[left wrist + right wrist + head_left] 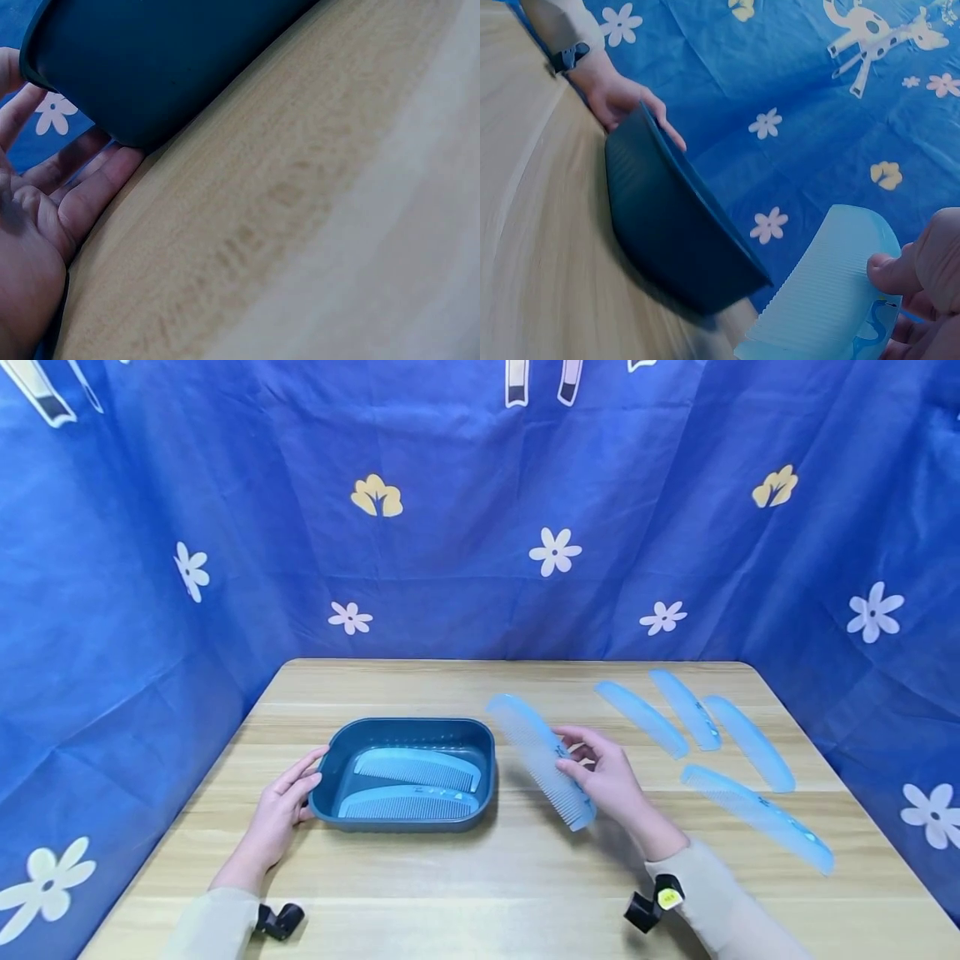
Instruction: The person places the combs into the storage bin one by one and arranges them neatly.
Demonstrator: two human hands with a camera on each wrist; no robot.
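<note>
My left hand (273, 818) holds the left end of a dark blue basin (405, 827); in the left wrist view, fingers (105, 176) touch its outer wall (150, 67) near the table. Inside the basin lie two light blue combs, one (420, 768) behind the other (408, 803). Right of the basin, my right hand (611, 785) pinches another light blue comb (536, 752) by its back edge, teeth facing left, tilted above the table. The right wrist view shows this comb (817, 292) between thumb and fingers, with the basin (675, 217) beyond it.
Several more light blue combs lie spread at the right of the wooden table (450, 893): three towards the back (645, 718), (686, 710), (750, 743) and one nearer (761, 818). A blue patterned cloth (465, 552) hangs behind and at both sides.
</note>
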